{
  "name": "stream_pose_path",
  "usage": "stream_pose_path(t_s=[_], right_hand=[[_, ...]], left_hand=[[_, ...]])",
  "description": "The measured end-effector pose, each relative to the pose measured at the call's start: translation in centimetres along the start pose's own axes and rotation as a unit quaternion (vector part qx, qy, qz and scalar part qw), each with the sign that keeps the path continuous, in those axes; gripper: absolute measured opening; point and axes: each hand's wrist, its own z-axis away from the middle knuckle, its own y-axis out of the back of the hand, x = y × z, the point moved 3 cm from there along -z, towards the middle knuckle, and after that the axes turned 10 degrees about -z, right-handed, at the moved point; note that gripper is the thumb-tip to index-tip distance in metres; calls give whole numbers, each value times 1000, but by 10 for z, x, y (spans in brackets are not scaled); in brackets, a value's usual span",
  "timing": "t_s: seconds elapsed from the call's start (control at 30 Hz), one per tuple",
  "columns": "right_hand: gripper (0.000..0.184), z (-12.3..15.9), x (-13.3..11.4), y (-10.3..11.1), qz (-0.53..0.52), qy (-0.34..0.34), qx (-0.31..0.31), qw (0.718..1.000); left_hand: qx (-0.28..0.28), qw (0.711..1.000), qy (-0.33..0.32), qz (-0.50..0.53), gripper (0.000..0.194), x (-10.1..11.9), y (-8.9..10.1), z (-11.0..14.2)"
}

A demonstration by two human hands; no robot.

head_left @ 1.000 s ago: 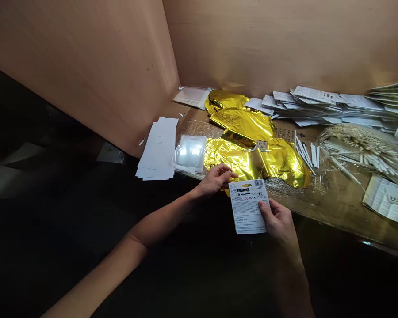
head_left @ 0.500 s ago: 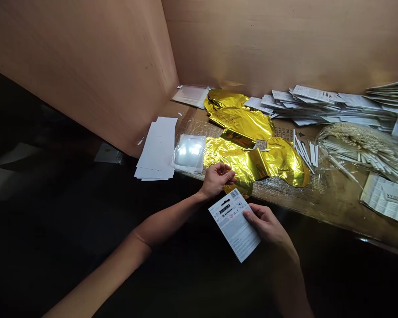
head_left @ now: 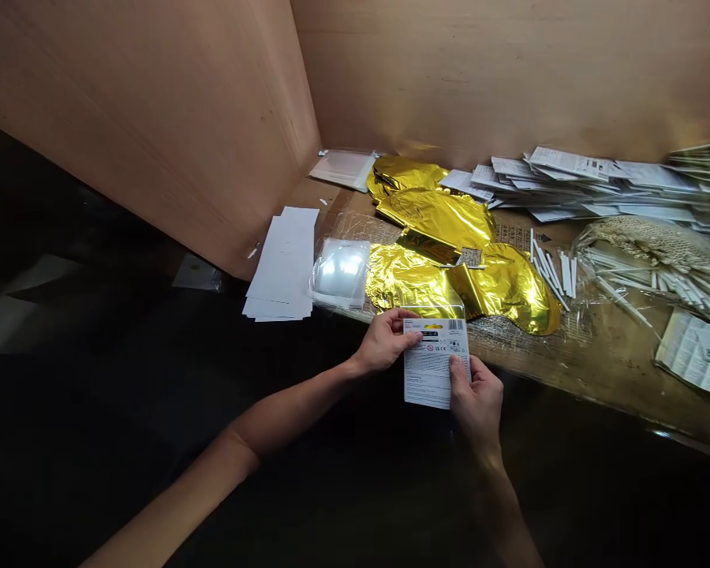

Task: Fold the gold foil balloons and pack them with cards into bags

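In front of the table edge, a printed white packaging card [head_left: 429, 383] with a hang hole and barcode is held upright between my hands. My right hand [head_left: 478, 394] is closed on its right side, thumb across the printed face. A clear plastic bag [head_left: 435, 309] shows as a thin transparent edge above the card. My left hand [head_left: 384, 343] pinches at the card's upper left corner, with the bag there too. How far the card sits within the bag I cannot tell. Gold foil balloons [head_left: 408, 272] lie flat just beyond my hands.
Blank white cards [head_left: 281, 264] and a stack of clear bags [head_left: 341, 272] lie at left. Printed leaflets [head_left: 573, 170] line the back wall. White sticks [head_left: 547, 268] and a bag of sticks [head_left: 644, 244] lie at right. A wooden panel [head_left: 213, 118] rises at left.
My right hand has raised the card and turned it upright, bringing it up to my left hand. The card's top now meets the clear bag at my left fingers.
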Motion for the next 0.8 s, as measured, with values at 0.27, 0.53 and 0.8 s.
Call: stream_pose_path(t_s=[0.27,0.53,0.8], right_hand=[[38,-1,-6,3,-30,21,-81,996],[45,-3,-13,-3,-137,18,7,990],[46,14,22,-4,-265,-78,-42,960]], left_hand=[[7,991,60,120,61,10,-7,0],[3,989,64,136,55,4,-33,-6],[8,990,17,136,49,16,-43,-11]])
